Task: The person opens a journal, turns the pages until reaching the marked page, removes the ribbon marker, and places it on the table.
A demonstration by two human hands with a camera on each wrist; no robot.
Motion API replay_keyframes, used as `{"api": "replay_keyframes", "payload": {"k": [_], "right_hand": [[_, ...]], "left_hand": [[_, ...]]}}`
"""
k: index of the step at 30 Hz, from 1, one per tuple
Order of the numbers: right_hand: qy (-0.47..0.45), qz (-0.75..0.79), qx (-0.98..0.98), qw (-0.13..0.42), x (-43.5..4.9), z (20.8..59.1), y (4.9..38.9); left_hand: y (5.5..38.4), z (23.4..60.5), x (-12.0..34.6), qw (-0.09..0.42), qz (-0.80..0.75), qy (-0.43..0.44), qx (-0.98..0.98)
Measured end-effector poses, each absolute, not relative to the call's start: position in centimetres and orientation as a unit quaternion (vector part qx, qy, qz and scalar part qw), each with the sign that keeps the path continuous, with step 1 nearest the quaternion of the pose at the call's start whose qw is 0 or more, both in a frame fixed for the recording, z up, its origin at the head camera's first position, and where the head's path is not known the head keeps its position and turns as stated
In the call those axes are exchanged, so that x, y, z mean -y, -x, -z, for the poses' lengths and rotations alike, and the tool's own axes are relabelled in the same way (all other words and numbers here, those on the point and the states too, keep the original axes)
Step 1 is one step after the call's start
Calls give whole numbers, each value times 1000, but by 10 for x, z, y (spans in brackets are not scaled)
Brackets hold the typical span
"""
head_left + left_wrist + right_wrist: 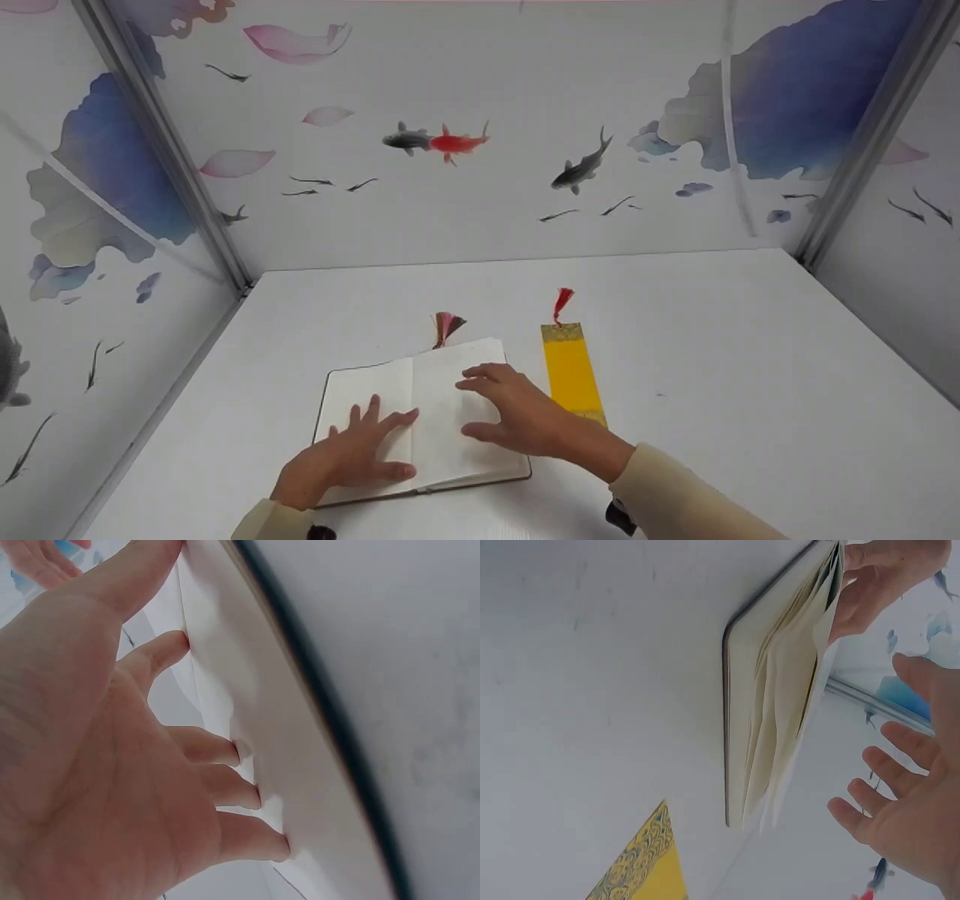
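An open notebook (442, 435) with blank cream pages and a dark cover lies on the white table. My left hand (352, 454) presses its spread fingertips on the left page, thumb and forefinger close to the centre fold. In the left wrist view, the fingertips (279, 846) of that hand meet the paper. Over the right page hovers my right hand (517, 416), fingers apart and loosely bent, holding nothing. The right wrist view shows a gap between this hand (915, 802) and the pages (784, 705), whose edges fan up loosely.
A yellow bookmark (571, 371) with patterned ends and a red tassel (562, 304) lies right of the notebook, partly behind my right forearm. A pink and brown tassel (448, 328) sticks out past the notebook's top edge. Printed panels (487, 217) enclose the table's back and sides.
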State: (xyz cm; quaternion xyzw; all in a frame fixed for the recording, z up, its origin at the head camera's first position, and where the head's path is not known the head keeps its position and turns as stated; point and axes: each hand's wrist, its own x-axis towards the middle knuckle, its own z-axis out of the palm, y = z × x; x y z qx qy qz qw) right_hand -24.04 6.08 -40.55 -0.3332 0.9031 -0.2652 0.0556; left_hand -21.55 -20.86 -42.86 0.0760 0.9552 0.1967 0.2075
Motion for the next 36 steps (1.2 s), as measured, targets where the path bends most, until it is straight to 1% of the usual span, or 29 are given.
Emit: {"api": "replay_keyframes", "payload": {"k": [9,16,21,26,30,33,36], "right_hand": [[360,210,-901,121,-49,418,230],[342,187,-905,172,-47,428,226],[349,166,-907,167,-51,431,227],[367,178,-897,169,-56,428,231],[390,196,-885,160,-62,426,236],[394,218,-881,144,-67,425,240],[381,237,-887,111,-72,428,244]], "left_hand": [[216,428,209,203,-198,-84,-955],[215,429,210,202,-193,-92,-956],[214,429,210,200,-206,-92,-954],[213,429,209,202,-206,-85,-954],[213,429,209,206,-203,-82,-954],[213,430,211,204,-208,-86,-953],[213,430,211,203,-209,-93,-952]]}}
